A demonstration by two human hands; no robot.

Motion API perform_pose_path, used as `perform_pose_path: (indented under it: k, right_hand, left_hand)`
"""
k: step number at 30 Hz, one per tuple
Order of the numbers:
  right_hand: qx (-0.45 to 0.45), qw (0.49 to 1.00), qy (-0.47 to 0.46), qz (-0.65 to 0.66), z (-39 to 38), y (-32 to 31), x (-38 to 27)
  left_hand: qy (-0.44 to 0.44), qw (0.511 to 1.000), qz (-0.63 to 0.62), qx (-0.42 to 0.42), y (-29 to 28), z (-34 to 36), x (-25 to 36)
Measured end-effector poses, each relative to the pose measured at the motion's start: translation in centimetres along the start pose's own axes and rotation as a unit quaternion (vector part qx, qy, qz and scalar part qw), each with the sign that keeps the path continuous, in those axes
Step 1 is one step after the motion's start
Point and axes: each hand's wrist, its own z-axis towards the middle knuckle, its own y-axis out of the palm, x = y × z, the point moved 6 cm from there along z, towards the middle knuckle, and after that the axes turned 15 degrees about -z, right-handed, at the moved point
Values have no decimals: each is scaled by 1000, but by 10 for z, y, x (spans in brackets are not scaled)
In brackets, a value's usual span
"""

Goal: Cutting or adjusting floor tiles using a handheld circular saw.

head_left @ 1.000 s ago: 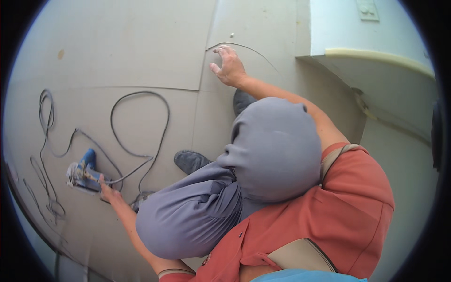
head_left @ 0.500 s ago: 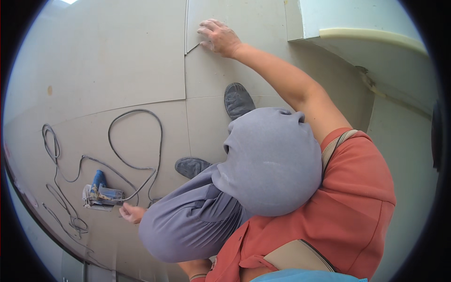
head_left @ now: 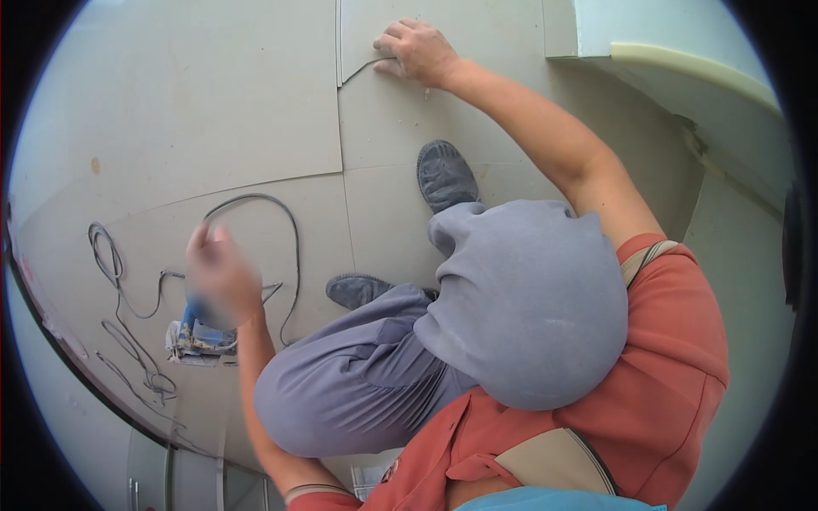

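My right hand (head_left: 417,51) is at the top centre, fingers curled round the edge of a pale board piece (head_left: 358,30) with an irregular cut lower edge. My left hand (head_left: 220,268) is a motion blur, raised over a dusty blue power saw (head_left: 204,339), which it partly hides; its grip cannot be made out. The saw lies on the floor at the lower left among loops of grey cable (head_left: 291,221). A larger pale board (head_left: 213,85) lies left of the piece in my right hand.
My grey-trousered legs and dark shoes (head_left: 443,175) are beneath me on the tiled floor. A white ledge (head_left: 665,55) with a cream curved edge juts in at the upper right, a pipe below it. A dark curved edge (head_left: 51,332) runs along the far left.
My right hand has moved up and closed on the board piece's edge. My left hand has left the saw's body and swung up over it, now blurred.
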Motion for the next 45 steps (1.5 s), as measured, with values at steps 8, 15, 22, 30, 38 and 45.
perform_pose_path:
  k: [8, 15, 22, 30, 38, 45]
  right_hand:
    - [55, 987, -153, -23, 14, 7, -5]
    - [66, 992, -108, 16, 7, 5, -1]
    - [75, 993, -75, 44, 8, 3, -4]
    - [70, 994, -63, 61, 11, 4, -10]
    - [67, 992, -14, 102, 5, 2, -16]
    - [-56, 915, 216, 336, 12, 6, -20]
  left_hand:
    - [254, 800, 274, -469, 217, 46, 25]
    - [217, 798, 310, -469, 282, 52, 23]
    - [218, 795, 315, -470, 291, 55, 20]
    - [338, 770, 293, -454, 294, 49, 15]
    - [344, 789, 292, -417, 299, 31, 14]
    - [283, 862, 190, -375, 290, 35, 15]
